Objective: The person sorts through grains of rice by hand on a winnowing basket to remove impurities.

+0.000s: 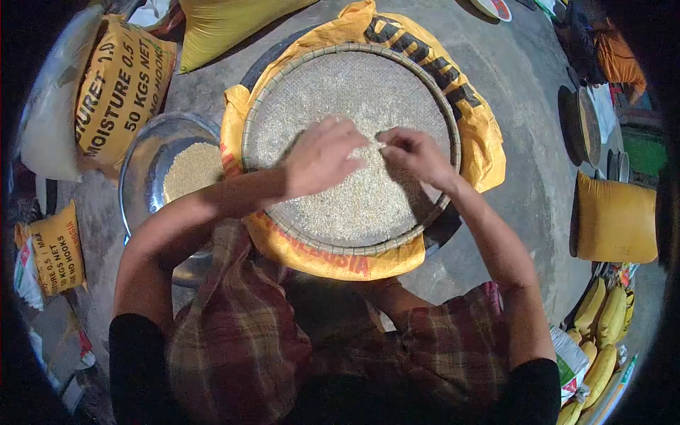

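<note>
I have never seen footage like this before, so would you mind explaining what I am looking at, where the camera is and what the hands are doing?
There is no machine here: a person works with two bare hands, and the one picture comes from a camera worn on their head, looking down, which is why the edges bend. A round woven tray full of rice rests on a yellow sack on the concrete floor. The left hand lies flat on the rice; the right hand has its fingertips pinched together just above the grains, on what I cannot tell. To the left stands a metal bowl with more grain. A printed sack lies beyond it, and bananas lie at the lower right.
</note>
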A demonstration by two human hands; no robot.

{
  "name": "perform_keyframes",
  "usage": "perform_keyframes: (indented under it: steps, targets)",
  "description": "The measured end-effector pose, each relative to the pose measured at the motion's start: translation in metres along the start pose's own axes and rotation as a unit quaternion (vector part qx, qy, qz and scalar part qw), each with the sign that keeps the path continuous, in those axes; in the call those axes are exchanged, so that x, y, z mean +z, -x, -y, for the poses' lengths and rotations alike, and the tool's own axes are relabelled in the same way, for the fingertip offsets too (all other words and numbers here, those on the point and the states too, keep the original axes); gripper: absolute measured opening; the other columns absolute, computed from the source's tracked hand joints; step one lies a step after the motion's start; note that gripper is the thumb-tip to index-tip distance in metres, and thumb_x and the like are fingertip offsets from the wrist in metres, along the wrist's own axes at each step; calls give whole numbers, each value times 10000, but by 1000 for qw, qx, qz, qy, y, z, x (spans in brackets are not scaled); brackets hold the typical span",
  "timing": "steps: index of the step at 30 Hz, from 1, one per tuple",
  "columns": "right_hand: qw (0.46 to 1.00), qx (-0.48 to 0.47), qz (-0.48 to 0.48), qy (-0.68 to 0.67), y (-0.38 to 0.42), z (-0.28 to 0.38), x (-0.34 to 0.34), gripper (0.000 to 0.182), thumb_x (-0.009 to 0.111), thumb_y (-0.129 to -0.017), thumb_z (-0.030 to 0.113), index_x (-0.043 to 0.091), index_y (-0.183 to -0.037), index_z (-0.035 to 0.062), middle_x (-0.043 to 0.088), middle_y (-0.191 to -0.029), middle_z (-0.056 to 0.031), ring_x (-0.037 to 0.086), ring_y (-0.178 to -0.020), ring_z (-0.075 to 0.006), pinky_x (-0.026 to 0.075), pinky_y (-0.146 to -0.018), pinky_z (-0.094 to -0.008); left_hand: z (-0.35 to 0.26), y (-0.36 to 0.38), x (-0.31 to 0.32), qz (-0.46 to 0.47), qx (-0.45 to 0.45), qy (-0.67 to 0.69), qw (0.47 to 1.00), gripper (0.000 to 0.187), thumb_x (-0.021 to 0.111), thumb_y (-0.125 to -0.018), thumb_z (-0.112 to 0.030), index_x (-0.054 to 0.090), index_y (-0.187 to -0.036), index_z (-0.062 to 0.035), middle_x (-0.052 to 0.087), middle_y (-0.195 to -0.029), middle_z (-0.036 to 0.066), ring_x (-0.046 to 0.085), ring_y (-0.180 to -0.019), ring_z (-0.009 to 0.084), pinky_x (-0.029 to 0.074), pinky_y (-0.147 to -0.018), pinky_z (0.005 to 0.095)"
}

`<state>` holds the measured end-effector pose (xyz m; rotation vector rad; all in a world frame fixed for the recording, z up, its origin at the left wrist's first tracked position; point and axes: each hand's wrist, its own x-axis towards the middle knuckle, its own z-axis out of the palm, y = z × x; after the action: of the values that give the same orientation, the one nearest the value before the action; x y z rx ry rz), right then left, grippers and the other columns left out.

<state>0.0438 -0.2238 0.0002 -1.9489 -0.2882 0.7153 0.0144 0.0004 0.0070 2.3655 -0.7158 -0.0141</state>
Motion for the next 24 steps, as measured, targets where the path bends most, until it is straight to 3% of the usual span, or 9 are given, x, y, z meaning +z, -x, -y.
perform_keyframes:
  steps: [5,9,11,13,17,19,21,22,24]
  targets:
    - [969,-116,79,204,11,-6,-3,355,631,-756,99,596,-1108,58,636,-832,-158,623,-749,-225,492,-717,-315,-10,1,-9,239,-1,-237,942,282,632,-745,-234,611,-1000,-115,481,-1110,109,441,-1032,291,348,-859,411]
    - [981,16,18,193,40,8,-29,253,651,-737,103,590,-970,25,606,-751,-148,609,-702,-251,489,-690,-335,0,32,-28,15,17,-155,988,342,632,-727,-179,584,-1062,-132,476,-1056,111,442,-1046,285,362,-854,402]
    - [982,45,29,182,56,-20,-23,221,646,-728,109,564,-910,14,609,-768,-154,613,-713,-267,481,-682,-347,-2,60,-27,69,6,-83,994,330,634,-709,-160,588,-1031,-101,487,-1049,109,460,-1015,273,388,-829,383]
    - [967,-10,52,249,72,-39,-10,200,629,-772,120,546,-931,33,568,-702,-60,539,-648,-110,453,-600,-285,-10,78,-17,122,-7,-10,993,320,636,-692,-142,592,-1001,-70,497,-1042,108,477,-985,261,415,-804,364]
    - [986,101,53,119,50,-20,20,240,621,-769,133,524,-906,-38,599,-766,-104,569,-715,-153,469,-645,-311,-23,63,15,164,96,-41,981,298,600,-702,-129,575,-998,-101,500,-965,77,508,-818,251,455,-704,340]
    - [985,91,40,138,30,-5,23,262,617,-790,137,523,-946,-50,607,-765,-115,575,-718,-146,472,-648,-305,-20,36,21,209,-20,-134,969,301,566,-730,-115,571,-1031,-113,494,-973,87,500,-818,235,459,-685,337]
    - [992,62,-4,107,20,-1,18,307,607,-809,121,504,-1040,-54,616,-769,-114,585,-704,-156,475,-644,-298,-1,21,22,87,39,-138,986,289,553,-745,-111,572,-1033,-113,492,-980,89,499,-818,227,461,-668,330]
    - [995,37,-31,88,19,0,10,351,624,-783,169,512,-1039,-44,618,-805,-177,604,-742,-248,480,-678,-344,5,18,22,-38,97,-141,985,279,539,-759,-107,574,-1036,-113,489,-987,91,499,-819,219,464,-650,323]
    - [987,41,-51,144,26,14,-4,371,630,-764,145,501,-1076,-7,605,-869,-232,609,-830,-366,491,-743,-403,0,27,18,-24,86,-141,986,277,529,-765,-104,572,-1038,-111,482,-985,92,490,-833,218,464,-655,329]
